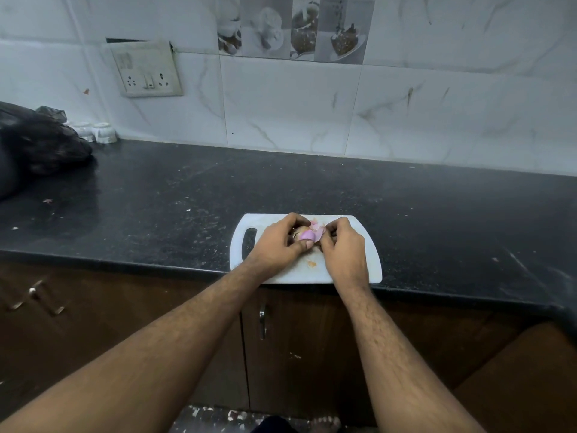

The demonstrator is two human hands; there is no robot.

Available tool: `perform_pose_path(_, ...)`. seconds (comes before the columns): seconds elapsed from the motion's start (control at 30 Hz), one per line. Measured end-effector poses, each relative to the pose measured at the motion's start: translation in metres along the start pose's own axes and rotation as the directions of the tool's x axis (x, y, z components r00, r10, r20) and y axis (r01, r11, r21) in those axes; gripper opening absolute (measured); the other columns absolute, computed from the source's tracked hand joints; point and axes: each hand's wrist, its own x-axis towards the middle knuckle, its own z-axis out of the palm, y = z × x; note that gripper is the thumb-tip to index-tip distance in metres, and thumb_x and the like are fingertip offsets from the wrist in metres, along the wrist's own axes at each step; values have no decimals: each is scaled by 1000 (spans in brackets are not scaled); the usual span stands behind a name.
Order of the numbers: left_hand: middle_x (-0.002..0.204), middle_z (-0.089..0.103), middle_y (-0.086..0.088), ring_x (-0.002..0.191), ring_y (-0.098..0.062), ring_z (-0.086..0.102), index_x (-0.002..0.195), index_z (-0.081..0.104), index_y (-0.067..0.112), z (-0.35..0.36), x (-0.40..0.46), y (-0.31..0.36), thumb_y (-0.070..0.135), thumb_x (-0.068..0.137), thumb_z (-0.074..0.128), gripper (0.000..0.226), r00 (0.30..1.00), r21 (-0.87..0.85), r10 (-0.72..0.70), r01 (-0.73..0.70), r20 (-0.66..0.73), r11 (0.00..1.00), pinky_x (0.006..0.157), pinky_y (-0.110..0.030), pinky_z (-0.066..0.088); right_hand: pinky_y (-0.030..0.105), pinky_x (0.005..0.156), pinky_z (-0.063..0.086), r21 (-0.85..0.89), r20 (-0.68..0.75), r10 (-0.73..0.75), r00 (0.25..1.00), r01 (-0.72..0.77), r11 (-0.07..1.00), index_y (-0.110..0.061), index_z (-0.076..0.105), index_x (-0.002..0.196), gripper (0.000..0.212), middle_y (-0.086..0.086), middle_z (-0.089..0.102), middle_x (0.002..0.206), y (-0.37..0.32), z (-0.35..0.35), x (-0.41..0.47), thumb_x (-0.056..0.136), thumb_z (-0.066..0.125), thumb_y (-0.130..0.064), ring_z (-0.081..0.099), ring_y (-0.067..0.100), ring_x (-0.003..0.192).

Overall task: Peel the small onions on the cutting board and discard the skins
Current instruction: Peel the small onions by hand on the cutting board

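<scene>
A small pink onion [307, 235] is held over the white cutting board [371, 270], which lies at the front edge of the black counter. My left hand [278, 242] grips the onion, thumb pressed on its near side. My right hand [342, 245] pinches a pale pink flap of skin [319, 230] that stands away from the onion's right side. A few skin scraps [310, 263] lie on the board between my wrists. Other onions on the board are hidden by my hands, if any are there.
The black counter [156, 198] stretches left and right of the board. A black plastic bag [34, 145] and two white cups [96, 131] sit at the far left by the tiled wall. Brown cabinet doors with metal handles [263, 320] run below the counter.
</scene>
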Motion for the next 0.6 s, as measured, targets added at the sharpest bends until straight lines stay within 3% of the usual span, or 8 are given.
perform_pose_path(0.13,117,69,15,100,11,65,122,58,20,0,1,-5,23,97,72,28,1000,-60,-21,20,-5,998,84,-5,47,18,53,32,-64,-32,80,996,-82,995,-16,53,100,5,-7,59,86,-1,3,3,102,54,-20,51,2,69)
perform_pose_path(0.23,125,69,10,113,-2,67,122,55,23,1,4,-9,23,97,71,30,999,-96,-39,39,11,995,94,-15,51,28,58,37,-99,-55,128,990,-133,986,-14,51,100,4,0,62,90,-3,4,4,103,50,-16,56,14,76)
perform_pose_path(0.33,127,69,9,116,-7,67,122,53,25,1,5,-10,23,97,71,31,998,-127,-52,56,35,990,98,-20,52,30,60,39,-105,-83,148,986,-156,982,-14,53,102,10,1,63,95,-2,3,6,102,45,-8,57,15,79)
perform_pose_path(0.4,125,69,10,115,-5,67,123,52,25,1,5,-9,24,97,71,32,998,-125,-53,57,32,991,94,-15,52,27,65,41,-58,-71,87,994,-91,994,-16,59,106,18,-2,65,100,-1,3,4,101,45,-7,58,12,84)
perform_pose_path(0.5,122,67,12,109,-1,66,125,51,26,0,4,-8,32,95,73,37,998,-99,-64,65,13,993,84,-8,49,24,86,45,3,-64,-87,994,88,996,-15,69,117,25,-2,67,117,0,1,0,101,50,-10,59,14,104)
perform_pose_path(0.6,118,68,11,105,-4,68,127,54,25,0,3,-7,39,94,73,40,997,-97,-81,79,-13,992,83,-13,51,23,94,48,107,-32,-167,985,170,980,-16,70,122,26,-7,68,120,2,-1,0,100,57,-17,60,7,109)
